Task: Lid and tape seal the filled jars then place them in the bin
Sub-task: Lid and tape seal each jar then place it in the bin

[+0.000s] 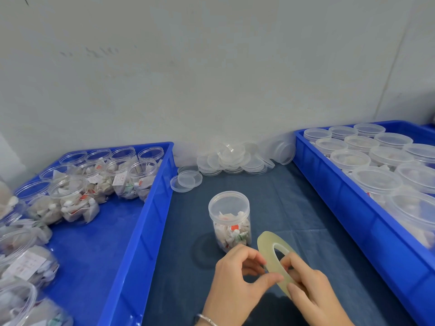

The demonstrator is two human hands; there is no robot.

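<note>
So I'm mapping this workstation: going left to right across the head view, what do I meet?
Left blue bin of unlidded filled jars → loose lids → lidded jar on the cloth → tape roll → right blue bin of lidded jars.

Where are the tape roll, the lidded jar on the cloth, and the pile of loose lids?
tape roll (265, 243): head view, on its flat upper side.
lidded jar (229, 204): head view, on its clear lid.
pile of loose lids (231, 158): head view, on the middle of the heap.
</note>
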